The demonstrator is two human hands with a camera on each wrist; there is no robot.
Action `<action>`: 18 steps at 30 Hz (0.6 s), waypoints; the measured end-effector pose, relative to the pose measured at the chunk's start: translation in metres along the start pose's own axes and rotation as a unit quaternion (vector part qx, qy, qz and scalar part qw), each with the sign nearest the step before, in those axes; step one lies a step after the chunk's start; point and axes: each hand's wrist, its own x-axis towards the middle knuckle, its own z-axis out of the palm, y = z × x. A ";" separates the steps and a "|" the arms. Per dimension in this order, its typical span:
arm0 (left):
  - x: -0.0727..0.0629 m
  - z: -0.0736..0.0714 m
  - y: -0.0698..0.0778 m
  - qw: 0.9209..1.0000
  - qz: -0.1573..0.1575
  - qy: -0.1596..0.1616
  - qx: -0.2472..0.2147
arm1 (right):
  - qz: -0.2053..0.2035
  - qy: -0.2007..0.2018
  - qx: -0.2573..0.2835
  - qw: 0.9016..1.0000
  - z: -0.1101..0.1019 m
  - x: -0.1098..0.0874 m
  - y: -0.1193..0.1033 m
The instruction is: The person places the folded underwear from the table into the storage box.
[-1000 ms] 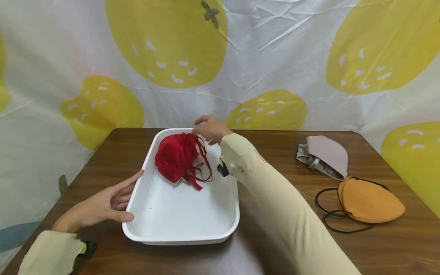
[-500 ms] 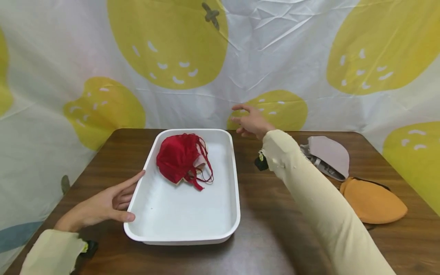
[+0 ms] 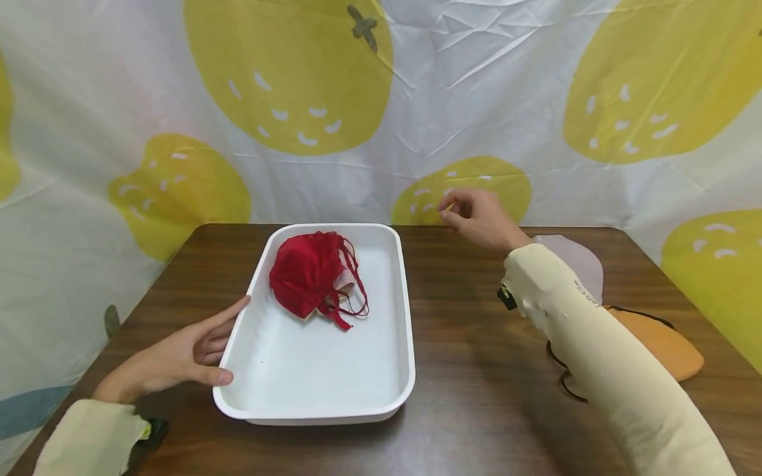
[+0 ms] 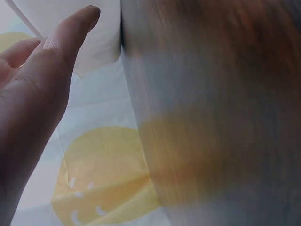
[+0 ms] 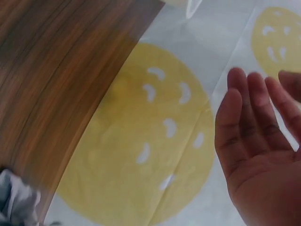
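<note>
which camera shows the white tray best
The head view: nearly the whole tray shows, with the left hand covering only a little of it. The left wrist view catches just part, beyond that hand; the right wrist view has only a pale edge at the top, probably the tray's.

Head view looks forward, down; close wrist views apparently share cloth point(image 5: 160, 117).

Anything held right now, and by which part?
Nothing visibly gripped. Left hand touches the white tray along its left side, thumb near the front-left corner; right hand is empty, in the air.
</note>
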 end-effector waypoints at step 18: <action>0.000 -0.001 -0.002 1.000 -0.008 0.008 0.005 | 0.047 0.032 -0.086 0.995 -0.038 -0.048 0.054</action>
